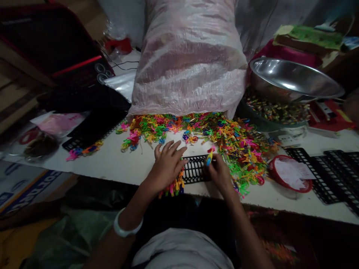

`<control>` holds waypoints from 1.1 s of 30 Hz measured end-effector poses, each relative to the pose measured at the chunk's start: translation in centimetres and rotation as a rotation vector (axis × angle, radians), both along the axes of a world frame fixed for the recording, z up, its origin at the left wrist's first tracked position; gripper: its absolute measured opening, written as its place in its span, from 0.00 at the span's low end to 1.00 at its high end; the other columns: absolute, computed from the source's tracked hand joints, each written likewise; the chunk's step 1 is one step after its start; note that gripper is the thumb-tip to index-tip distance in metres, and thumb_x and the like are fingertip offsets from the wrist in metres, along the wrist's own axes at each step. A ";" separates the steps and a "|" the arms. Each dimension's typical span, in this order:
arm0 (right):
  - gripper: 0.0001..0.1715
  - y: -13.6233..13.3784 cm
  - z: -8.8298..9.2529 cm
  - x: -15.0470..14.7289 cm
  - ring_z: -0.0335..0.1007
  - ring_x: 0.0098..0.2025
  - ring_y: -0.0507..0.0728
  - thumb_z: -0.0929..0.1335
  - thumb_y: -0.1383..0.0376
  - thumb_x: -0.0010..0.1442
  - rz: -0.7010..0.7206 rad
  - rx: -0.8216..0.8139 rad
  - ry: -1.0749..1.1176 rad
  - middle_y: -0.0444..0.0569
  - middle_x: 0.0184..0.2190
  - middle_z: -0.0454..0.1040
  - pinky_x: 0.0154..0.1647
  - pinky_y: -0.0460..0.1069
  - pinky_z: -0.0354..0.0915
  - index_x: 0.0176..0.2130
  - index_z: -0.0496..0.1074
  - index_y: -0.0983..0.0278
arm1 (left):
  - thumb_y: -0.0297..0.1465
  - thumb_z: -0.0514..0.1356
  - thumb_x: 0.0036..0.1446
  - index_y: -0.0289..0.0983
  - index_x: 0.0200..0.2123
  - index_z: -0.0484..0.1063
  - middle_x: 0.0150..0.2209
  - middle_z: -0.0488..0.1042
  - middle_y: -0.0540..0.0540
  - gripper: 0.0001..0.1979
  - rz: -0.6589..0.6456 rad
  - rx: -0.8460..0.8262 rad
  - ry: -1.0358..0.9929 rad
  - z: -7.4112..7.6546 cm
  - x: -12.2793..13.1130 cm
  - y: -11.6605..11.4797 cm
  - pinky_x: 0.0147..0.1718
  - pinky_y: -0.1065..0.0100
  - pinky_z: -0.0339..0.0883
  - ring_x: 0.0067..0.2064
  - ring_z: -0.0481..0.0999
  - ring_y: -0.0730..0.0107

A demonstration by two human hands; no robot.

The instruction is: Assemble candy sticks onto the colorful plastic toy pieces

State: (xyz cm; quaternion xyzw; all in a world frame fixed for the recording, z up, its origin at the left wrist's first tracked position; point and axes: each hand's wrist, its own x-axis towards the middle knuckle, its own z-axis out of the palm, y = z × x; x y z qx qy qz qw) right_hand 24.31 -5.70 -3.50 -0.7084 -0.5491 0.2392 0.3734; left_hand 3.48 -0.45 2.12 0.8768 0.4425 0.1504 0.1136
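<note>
My left hand (pixel 167 164) lies with its fingers spread over the left end of a black slotted plastic rack (pixel 193 170). Below that palm, a row of small colourful plastic pieces (pixel 175 188) sticks out toward me; the palm partly covers them. At the rack's right end, my right hand (pixel 220 170) pinches a small yellow and blue plastic piece (pixel 209 158) upright between thumb and fingers. Its exact kind is too small to make out. A heap of similar bright pieces (pixel 244 149) lies just right of and behind the right hand.
A large pale woven sack (pixel 190 67) stands behind the heap. On the right are a steel bowl (pixel 297 78), a red basket (pixel 291 173) with clear plastic slips and several black racks (pixel 328 175). At left are a red-edged black device (pixel 53 45) and more racks (pixel 95 129).
</note>
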 end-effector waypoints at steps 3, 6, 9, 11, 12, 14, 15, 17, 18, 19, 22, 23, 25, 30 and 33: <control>0.15 -3.2 -1.1 -3.4 0.71 0.31 0.55 0.62 0.63 0.58 0.100 -0.052 0.358 0.47 0.33 0.74 0.32 0.49 0.69 0.46 0.66 0.60 | 0.40 0.50 0.63 0.47 0.52 0.68 0.61 0.62 0.47 0.16 -0.127 -0.010 0.016 0.2 -0.3 -1.4 0.61 0.44 0.36 0.64 0.54 0.55; 0.15 -4.8 -2.4 -5.8 0.73 0.32 0.55 0.63 0.65 0.58 0.144 -0.056 0.452 0.47 0.36 0.75 0.33 0.49 0.70 0.46 0.68 0.60 | 0.37 0.50 0.63 0.47 0.47 0.72 0.61 0.63 0.48 0.14 -0.142 -0.028 0.014 -0.1 -0.3 -2.1 0.61 0.43 0.37 0.64 0.55 0.55; 0.18 -5.0 -3.4 -6.6 0.73 0.39 0.56 0.62 0.69 0.57 0.196 0.021 0.328 0.48 0.40 0.76 0.38 0.50 0.70 0.47 0.70 0.59 | 0.36 0.50 0.64 0.46 0.49 0.71 0.59 0.66 0.47 0.14 -0.122 -0.050 0.001 -0.4 -0.2 -2.0 0.61 0.44 0.37 0.64 0.55 0.56; 0.20 -4.9 -3.8 -6.6 0.72 0.44 0.56 0.62 0.72 0.56 0.253 0.100 0.209 0.50 0.43 0.75 0.43 0.51 0.69 0.47 0.70 0.59 | 0.36 0.49 0.64 0.46 0.50 0.71 0.58 0.67 0.48 0.15 -0.116 -0.073 -0.013 -0.4 -0.3 -1.8 0.61 0.45 0.37 0.64 0.55 0.58; 0.21 -4.8 -3.8 -6.5 0.71 0.45 0.56 0.61 0.73 0.55 0.288 0.130 0.159 0.50 0.44 0.75 0.45 0.51 0.68 0.48 0.69 0.60 | 0.36 0.49 0.64 0.46 0.50 0.70 0.58 0.67 0.49 0.15 -0.115 -0.087 -0.020 -0.4 -0.4 -1.7 0.61 0.45 0.37 0.64 0.54 0.58; 0.24 -4.7 -3.8 -6.5 0.70 0.47 0.56 0.61 0.75 0.54 0.352 0.160 0.084 0.51 0.45 0.74 0.46 0.51 0.68 0.49 0.67 0.60 | 0.36 0.49 0.64 0.48 0.51 0.70 0.58 0.67 0.50 0.15 -0.130 -0.109 -0.035 -0.2 -0.6 -1.6 0.62 0.46 0.36 0.64 0.54 0.59; 0.24 -4.7 -3.7 -6.5 0.70 0.47 0.56 0.61 0.76 0.54 0.373 0.161 0.054 0.52 0.44 0.74 0.45 0.50 0.68 0.49 0.67 0.61 | 0.36 0.50 0.64 0.49 0.50 0.71 0.58 0.67 0.50 0.15 -0.151 -0.116 -0.038 -0.1 -0.7 -1.5 0.62 0.46 0.36 0.64 0.53 0.58; 0.25 -4.7 -3.6 -6.6 0.70 0.47 0.57 0.61 0.77 0.53 0.394 0.165 -0.006 0.53 0.43 0.73 0.43 0.50 0.69 0.49 0.66 0.62 | 0.38 0.52 0.62 0.49 0.46 0.73 0.58 0.67 0.50 0.13 -0.199 -0.128 -0.035 0.1 -0.8 -1.5 0.61 0.44 0.34 0.64 0.52 0.56; 0.25 -4.7 -3.6 -6.7 0.70 0.46 0.57 0.61 0.77 0.52 0.392 0.171 -0.036 0.53 0.43 0.73 0.42 0.49 0.69 0.49 0.65 0.62 | 0.39 0.52 0.62 0.48 0.42 0.75 0.57 0.67 0.49 0.12 -0.213 -0.131 -0.032 0.2 -0.8 -1.5 0.61 0.43 0.34 0.65 0.51 0.55; 0.26 -4.8 -3.6 -6.7 0.70 0.44 0.57 0.60 0.78 0.52 0.387 0.178 -0.060 0.53 0.42 0.73 0.40 0.49 0.69 0.49 0.65 0.63 | 0.40 0.53 0.61 0.46 0.39 0.76 0.57 0.67 0.48 0.13 -0.217 -0.133 -0.028 0.3 -0.7 -1.6 0.61 0.42 0.33 0.65 0.51 0.54; 0.26 -4.9 -3.6 -6.8 0.70 0.41 0.56 0.59 0.79 0.51 0.392 0.183 -0.094 0.52 0.40 0.72 0.37 0.47 0.68 0.49 0.64 0.63 | 0.40 0.53 0.60 0.40 0.32 0.74 0.55 0.69 0.46 0.13 -0.171 -0.114 -0.017 0.3 -0.4 -1.8 0.61 0.42 0.34 0.64 0.52 0.53; 0.26 -4.9 -3.6 -6.8 0.70 0.40 0.56 0.59 0.79 0.51 0.398 0.182 -0.102 0.51 0.40 0.72 0.36 0.47 0.68 0.49 0.63 0.63 | 0.39 0.54 0.60 0.39 0.31 0.73 0.55 0.69 0.45 0.13 -0.154 -0.098 -0.009 0.2 -0.2 -2.0 0.61 0.42 0.34 0.64 0.53 0.53; 0.25 -4.8 -3.8 -6.8 0.70 0.39 0.56 0.59 0.79 0.52 0.407 0.173 -0.136 0.51 0.40 0.71 0.35 0.46 0.67 0.49 0.63 0.63 | 0.40 0.53 0.59 0.38 0.31 0.72 0.54 0.70 0.43 0.13 -0.137 -0.056 0.021 0.1 0.1 -2.2 0.62 0.41 0.35 0.64 0.53 0.51; 0.17 -3.7 -3.8 -7.3 0.69 0.33 0.54 0.60 0.75 0.57 0.372 0.041 -0.313 0.51 0.38 0.72 0.27 0.45 0.62 0.44 0.67 0.63 | 0.41 0.52 0.61 0.37 0.36 0.72 0.58 0.66 0.39 0.15 -0.130 0.062 0.135 -0.3 0.5 -2.3 0.60 0.36 0.37 0.64 0.53 0.45; 0.14 -2.9 -3.3 -7.8 0.68 0.31 0.54 0.61 0.73 0.58 0.378 -0.048 -0.376 0.50 0.38 0.71 0.27 0.45 0.60 0.44 0.68 0.62 | 0.41 0.52 0.61 0.36 0.36 0.72 0.59 0.64 0.37 0.16 -0.083 0.081 0.176 -0.5 0.4 -1.8 0.60 0.35 0.38 0.65 0.52 0.44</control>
